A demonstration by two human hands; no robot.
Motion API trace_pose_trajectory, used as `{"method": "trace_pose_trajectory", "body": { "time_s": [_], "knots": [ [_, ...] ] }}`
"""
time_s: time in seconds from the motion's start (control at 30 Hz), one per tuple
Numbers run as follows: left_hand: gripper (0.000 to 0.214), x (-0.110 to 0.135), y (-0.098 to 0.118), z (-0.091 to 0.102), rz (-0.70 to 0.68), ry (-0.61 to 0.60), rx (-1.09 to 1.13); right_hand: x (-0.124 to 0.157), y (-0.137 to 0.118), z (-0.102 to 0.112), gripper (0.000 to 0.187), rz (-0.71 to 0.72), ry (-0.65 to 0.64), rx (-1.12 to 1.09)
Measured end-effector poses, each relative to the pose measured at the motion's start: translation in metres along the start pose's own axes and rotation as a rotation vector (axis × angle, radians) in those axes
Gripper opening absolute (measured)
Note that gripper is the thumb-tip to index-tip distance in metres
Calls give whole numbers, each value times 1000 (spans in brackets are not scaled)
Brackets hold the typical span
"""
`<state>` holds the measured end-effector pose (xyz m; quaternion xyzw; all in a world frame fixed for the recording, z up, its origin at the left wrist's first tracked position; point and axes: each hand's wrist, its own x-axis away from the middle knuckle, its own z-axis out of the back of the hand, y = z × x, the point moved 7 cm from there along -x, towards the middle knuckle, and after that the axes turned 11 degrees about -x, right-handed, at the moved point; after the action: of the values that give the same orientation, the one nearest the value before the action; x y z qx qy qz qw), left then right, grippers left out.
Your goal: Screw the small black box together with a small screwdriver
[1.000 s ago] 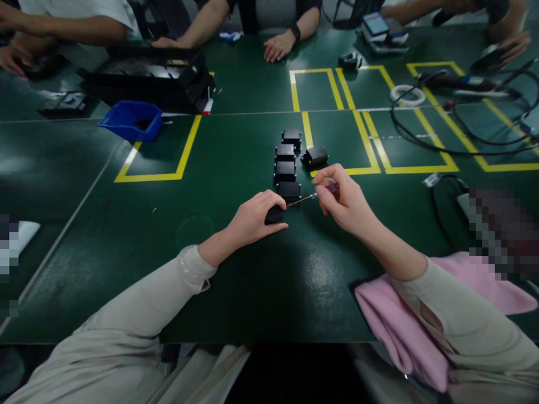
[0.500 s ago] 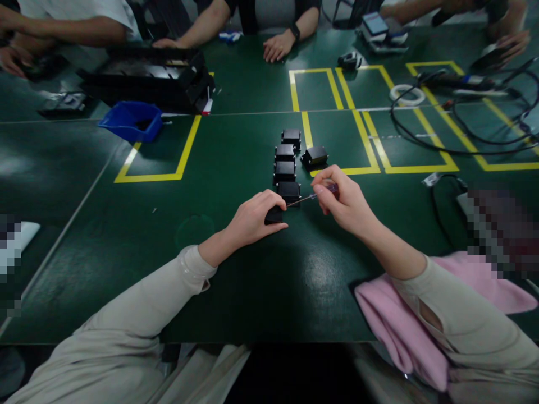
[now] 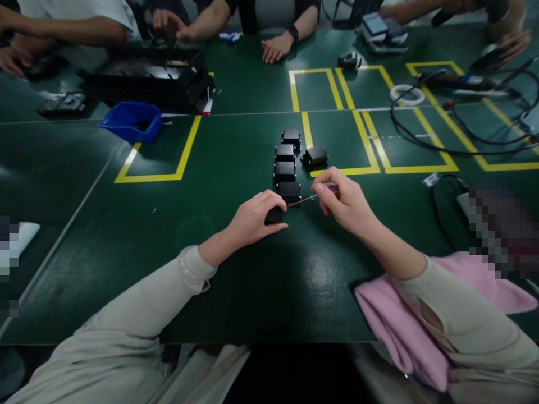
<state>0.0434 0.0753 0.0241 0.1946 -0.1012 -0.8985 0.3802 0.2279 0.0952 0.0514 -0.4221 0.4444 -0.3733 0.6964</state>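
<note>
My left hand [image 3: 257, 217] is closed around a small black box [image 3: 274, 215] on the green table, thumb on the near side and fingers over the far side. Between the thumb and fingers of my right hand [image 3: 343, 197] is a screwdriver [image 3: 312, 197]. Its thin shaft points left, and the tip ends at the right side of the held box; whether it sits in a screw is too small to tell. Just beyond stands another black box [image 3: 288, 192], first of several in a column. A further black box [image 3: 315, 156] lies tilted to the right of that column.
A blue bin [image 3: 132, 119] and a long black tray [image 3: 145, 78] stand at the back left. Yellow tape marks the table [image 3: 236, 151]. Black cables [image 3: 458, 148] coil at the right. A pink cloth [image 3: 396, 320] lies under my right forearm. Co-workers sit across the table.
My hands, the held box and the screwdriver have barely moved. Across the table, a co-worker's hand has risen off the black tray.
</note>
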Motion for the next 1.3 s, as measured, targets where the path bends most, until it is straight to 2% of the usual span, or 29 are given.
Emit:
{"method": "trace_pose_trajectory", "body": {
  "time_s": [0.23,0.43,0.63,0.8,0.97,1.17,1.3],
  "knots": [
    [26,0,0,0,1,0,-2,1,0,0,7,15,7,-41],
    [26,0,0,0,-6,5,-2,0,0,-1,17,4,-17,-4],
    [27,0,0,1,0,2,-10,1,-2,-1,6,27,-14,-27],
    [26,0,0,0,6,-3,-5,0,-3,-1,17,6,-29,3],
    [28,0,0,0,4,0,-8,0,-2,-1,9,13,-17,-37],
    [26,0,-1,-1,0,-3,0,0,1,-1,20,-9,-21,-15],
    [25,0,-1,-1,6,-7,-5,0,1,0,12,5,-5,-45]
  ]
}}
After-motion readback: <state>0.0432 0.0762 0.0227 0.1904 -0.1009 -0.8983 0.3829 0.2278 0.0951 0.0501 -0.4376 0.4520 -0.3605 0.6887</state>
